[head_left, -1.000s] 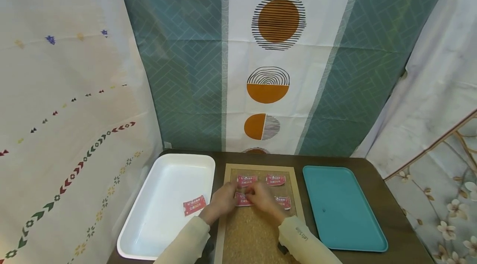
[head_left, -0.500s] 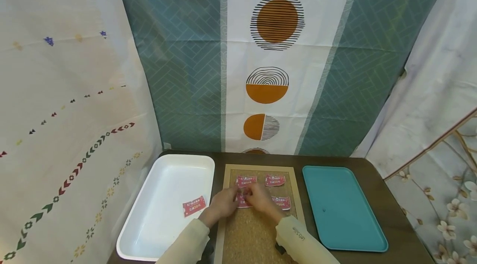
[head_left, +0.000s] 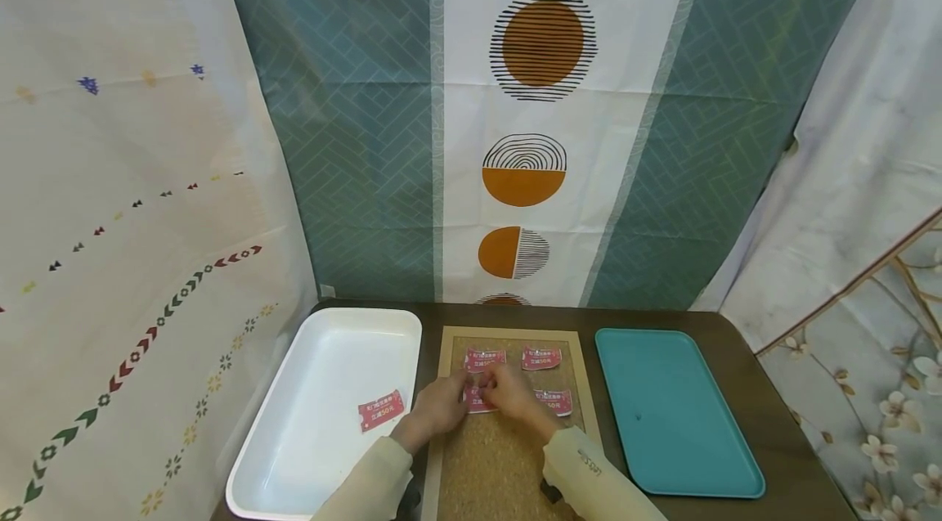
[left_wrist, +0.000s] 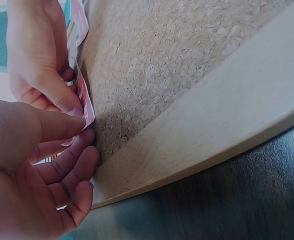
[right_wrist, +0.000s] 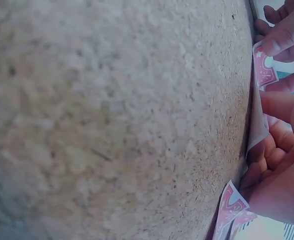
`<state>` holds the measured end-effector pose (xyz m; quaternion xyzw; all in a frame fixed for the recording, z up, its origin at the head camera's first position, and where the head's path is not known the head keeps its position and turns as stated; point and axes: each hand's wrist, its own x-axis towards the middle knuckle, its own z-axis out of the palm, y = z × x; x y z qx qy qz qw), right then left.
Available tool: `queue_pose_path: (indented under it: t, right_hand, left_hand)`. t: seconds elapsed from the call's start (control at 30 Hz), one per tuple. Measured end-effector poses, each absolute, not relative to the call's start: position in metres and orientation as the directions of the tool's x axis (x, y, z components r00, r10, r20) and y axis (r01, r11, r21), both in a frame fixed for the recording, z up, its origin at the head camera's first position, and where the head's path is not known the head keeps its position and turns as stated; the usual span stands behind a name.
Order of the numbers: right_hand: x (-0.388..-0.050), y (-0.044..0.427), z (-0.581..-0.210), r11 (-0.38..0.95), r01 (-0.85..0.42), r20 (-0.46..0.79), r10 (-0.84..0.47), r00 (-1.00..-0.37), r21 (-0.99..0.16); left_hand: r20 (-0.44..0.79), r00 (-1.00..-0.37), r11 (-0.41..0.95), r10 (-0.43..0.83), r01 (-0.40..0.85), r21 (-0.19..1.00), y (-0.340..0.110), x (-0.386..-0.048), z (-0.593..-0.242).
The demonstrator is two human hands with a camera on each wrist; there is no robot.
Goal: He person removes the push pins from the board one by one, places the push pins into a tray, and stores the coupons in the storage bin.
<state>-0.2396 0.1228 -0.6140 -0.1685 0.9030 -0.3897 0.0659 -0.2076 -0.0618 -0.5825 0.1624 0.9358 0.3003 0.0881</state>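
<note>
The grip is narrow and two-handed: left hand (head_left: 439, 406) and right hand (head_left: 515, 398) both pinch the near-left coupon (head_left: 478, 405), and the wrist views show fingers on either side of the paper! Beneath it all runs the dark counter (head_left: 765, 423). On that, in the middle, comes the cork board (head_left: 493, 455), the hands at work over its far half, bare cork towards the near side. To its left sits the white tray (head_left: 316, 406); to its right, well apart from the hands, the teal tray (head_left: 677, 415).

Down to the small stuff, and here's the score as I read it. The far-left coupon (head_left: 484, 360), the far-right coupon (head_left: 540, 358) and the near-right coupon (head_left: 555, 402) look settled on the cork, three seemingly done (what fastens them is too small to tell). The fourth is the one in the fingers, over its spot but, I'd judge, not finished. And one slanted spare coupon (head_left: 380, 410) lies at the right side of the white tray, apparently the only one left over there.
</note>
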Motion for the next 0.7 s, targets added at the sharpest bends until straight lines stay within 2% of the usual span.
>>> queue_pose_path:
  t: [0.7]
  right_hand:
    - [-0.2419, 0.1270, -0.6205, 0.588, -0.256, 0.023, -0.374, -0.927, -0.767]
  left_hand:
    - [-0.081, -0.936, 0.782, 0.341, 0.235, 0.577, -0.0601, -0.2073, -0.5857]
